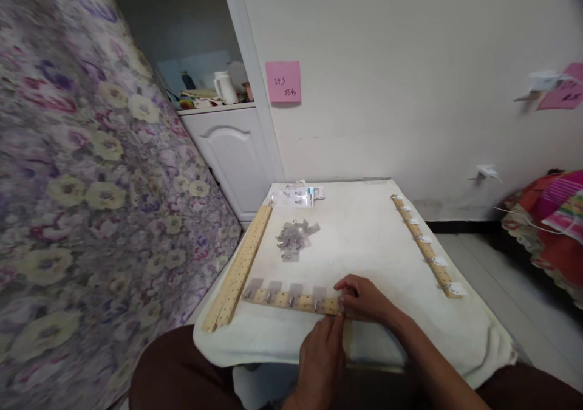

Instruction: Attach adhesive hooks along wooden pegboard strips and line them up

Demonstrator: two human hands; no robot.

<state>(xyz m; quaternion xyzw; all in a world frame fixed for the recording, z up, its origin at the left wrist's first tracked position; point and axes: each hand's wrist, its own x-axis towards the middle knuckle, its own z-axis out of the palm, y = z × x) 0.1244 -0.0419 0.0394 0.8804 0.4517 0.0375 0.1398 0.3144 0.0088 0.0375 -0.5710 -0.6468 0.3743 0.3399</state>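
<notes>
A light wooden strip with small holes point(282, 299) lies across the near part of the table. Several clear plastic tags point(295, 288) with small metal clips point(291, 301) sit along it. My left hand point(321, 350) is closed, its fingertips pressed against the strip's near edge towards the right end. From the right, my right hand point(363, 299) reaches over the same spot, thumb and fingers pinched on a small metal clip point(341, 308) at the strip. Fingers mostly cover this clip. Beyond the strip is a loose pile of tagged metal pieces point(293, 239).
Wooden strips point(240, 264) run along the table's left side. Another strip point(426, 246) with white tags lies on the right. Clear packets point(291, 196) rest at the back near the wall point(364, 94). A floral curtain point(104, 185) hangs left of the white-covered table point(355, 234).
</notes>
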